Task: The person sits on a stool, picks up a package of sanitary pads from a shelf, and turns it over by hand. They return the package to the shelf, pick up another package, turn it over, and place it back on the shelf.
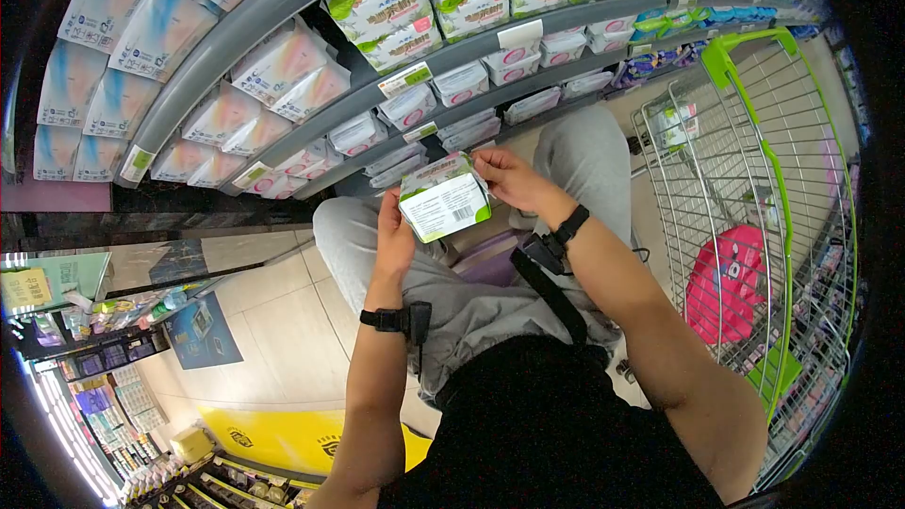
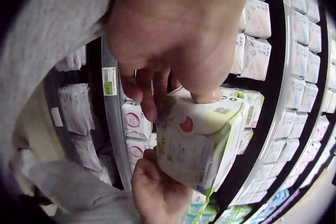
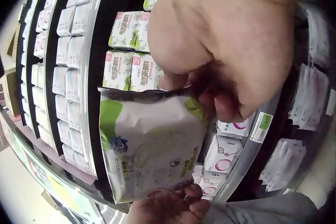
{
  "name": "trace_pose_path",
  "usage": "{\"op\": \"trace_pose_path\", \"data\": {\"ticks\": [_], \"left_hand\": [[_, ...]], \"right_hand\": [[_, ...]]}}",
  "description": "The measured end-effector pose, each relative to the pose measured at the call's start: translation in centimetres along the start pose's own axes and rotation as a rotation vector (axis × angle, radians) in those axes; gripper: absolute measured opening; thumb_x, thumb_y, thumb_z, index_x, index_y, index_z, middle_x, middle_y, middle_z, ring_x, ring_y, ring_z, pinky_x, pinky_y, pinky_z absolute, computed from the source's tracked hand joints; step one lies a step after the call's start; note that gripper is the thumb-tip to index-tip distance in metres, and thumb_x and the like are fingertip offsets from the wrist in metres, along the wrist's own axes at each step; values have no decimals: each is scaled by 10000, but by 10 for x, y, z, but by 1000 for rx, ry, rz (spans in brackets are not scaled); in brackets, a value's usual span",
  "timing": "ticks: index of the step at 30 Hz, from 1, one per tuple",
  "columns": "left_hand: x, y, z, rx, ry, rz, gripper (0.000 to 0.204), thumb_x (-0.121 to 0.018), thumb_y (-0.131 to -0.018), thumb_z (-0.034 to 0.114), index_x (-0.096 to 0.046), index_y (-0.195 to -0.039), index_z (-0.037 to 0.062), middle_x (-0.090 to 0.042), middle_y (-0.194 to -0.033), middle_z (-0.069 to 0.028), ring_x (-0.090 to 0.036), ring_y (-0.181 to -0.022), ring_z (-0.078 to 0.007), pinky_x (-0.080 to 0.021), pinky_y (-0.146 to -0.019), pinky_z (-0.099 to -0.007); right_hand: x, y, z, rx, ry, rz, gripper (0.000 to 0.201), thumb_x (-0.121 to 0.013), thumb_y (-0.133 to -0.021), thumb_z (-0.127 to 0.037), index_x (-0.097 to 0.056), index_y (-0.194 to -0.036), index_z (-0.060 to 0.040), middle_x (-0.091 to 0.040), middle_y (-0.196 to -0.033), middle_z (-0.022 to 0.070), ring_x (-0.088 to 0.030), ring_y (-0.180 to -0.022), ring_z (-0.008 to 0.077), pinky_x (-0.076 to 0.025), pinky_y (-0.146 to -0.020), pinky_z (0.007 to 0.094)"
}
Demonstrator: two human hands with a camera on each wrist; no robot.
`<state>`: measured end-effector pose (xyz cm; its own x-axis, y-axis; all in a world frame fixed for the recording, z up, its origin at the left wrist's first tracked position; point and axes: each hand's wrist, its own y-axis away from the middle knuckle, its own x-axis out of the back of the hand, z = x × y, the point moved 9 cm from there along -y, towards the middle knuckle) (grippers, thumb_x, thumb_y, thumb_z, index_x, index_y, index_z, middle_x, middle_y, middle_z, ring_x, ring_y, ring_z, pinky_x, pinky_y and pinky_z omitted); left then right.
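Note:
A white and green pack of sanitary pads [image 1: 443,207] is held between both hands over the person's lap, its printed back with a barcode facing up. The left hand [image 1: 396,236] grips the pack's left end, thumb along the edge. At the upper right corner, the right hand [image 1: 514,181] pinches it with thumb and fingers. In the left wrist view the pack [image 2: 191,134] tilts between the left thumb above and the right hand [image 2: 160,187] below. In the right wrist view the left hand [image 3: 170,206] supports the far end of the pack [image 3: 152,140].
Shelves [image 1: 452,64] of pad packs curve across the front, with similar green packs [image 1: 382,14] on an upper level. A wire shopping cart [image 1: 787,226] stands at the right, holding a pink bag [image 1: 724,283] and a green-white pack [image 1: 677,124]. Bent knees flank the hands.

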<state>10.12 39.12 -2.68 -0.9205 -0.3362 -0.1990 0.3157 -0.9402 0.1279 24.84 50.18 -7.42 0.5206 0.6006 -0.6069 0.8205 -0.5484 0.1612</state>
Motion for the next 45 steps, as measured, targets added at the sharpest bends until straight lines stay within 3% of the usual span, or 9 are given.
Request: {"op": "trace_pose_path", "data": {"ticks": [3,6,10,16,22,25,32,34,45], "left_hand": [[7,0,-9,46,62,-6,382,-517,-967,9,-457,-1343,37,-607,-1240,-52,-593,-1099,-138,-490,-914,-276],[1,2,-1,67,86,36,139,-509,-1002,66,-501,-1141,56,-628,-1085,-25,-593,-961,-83,-495,-841,-240],[1,1,-1,47,66,26,154,-495,-1010,72,-496,-1162,48,-624,-1099,-33,-587,-978,-92,-483,-862,-248],[17,-4,-17,10,-15,52,183,-521,-980,49,-517,-1163,58,-617,-1129,-33,-590,-1031,-114,-487,-881,-267],[23,-3,-17,45,6,115,227,-522,-979,67,-512,-1205,53,-605,-1152,-41,-578,-1062,-124,-474,-907,-280],[22,-2,-14,46,14,132,197,-488,-1003,99,-500,-1194,52,-601,-1145,-43,-572,-1046,-119,-469,-901,-271],[27,-2,-13,31,-52,159,176,-406,-1059,151,-483,-1173,43,-597,-1102,-43,-559,-1002,-99,-460,-889,-261],[30,-2,-15,25,-43,169,192,-466,-1018,97,-499,-1198,39,-600,-1132,-47,-567,-1029,-123,-464,-898,-269],[31,-2,-12,42,-134,211,215,-423,-1054,170,-481,-1202,24,-597,-1061,-64,-553,-955,-120,-459,-856,-278]], "right_hand": [[-2,1,4,-47,-51,30,250,-546,-1007,-325,-630,-1075,-100,-641,-967,-64,-554,-866,40,-429,-753,236],[-5,2,3,-45,-71,33,234,-549,-1006,-319,-624,-1070,-107,-630,-971,-69,-546,-865,40,-431,-765,238],[4,-3,10,14,15,-11,178,-565,-997,-299,-606,-1029,-128,-596,-922,-76,-520,-816,45,-438,-759,243],[5,2,-7,18,68,178,136,-634,-958,-238,-601,-960,-105,-579,-851,-52,-510,-761,62,-446,-661,241],[-9,9,-23,-32,236,185,193,-603,-965,-112,-599,-1146,-45,-627,-994,-5,-566,-878,83,-472,-751,246],[1,4,-17,39,309,144,280,-654,-933,-154,-620,-1179,-25,-668,-996,26,-617,-893,120,-514,-796,273],[2,4,-9,21,297,99,389,-727,-882,-169,-620,-1212,6,-659,-1091,60,-610,-990,141,-499,-887,288],[2,5,-8,-10,287,105,429,-731,-881,-174,-602,-1240,24,-660,-1111,80,-613,-1023,157,-496,-917,294],[-4,7,-11,-43,379,98,348,-656,-939,-156,-611,-1248,-3,-663,-1147,63,-596,-1056,139,-471,-947,287]]}}
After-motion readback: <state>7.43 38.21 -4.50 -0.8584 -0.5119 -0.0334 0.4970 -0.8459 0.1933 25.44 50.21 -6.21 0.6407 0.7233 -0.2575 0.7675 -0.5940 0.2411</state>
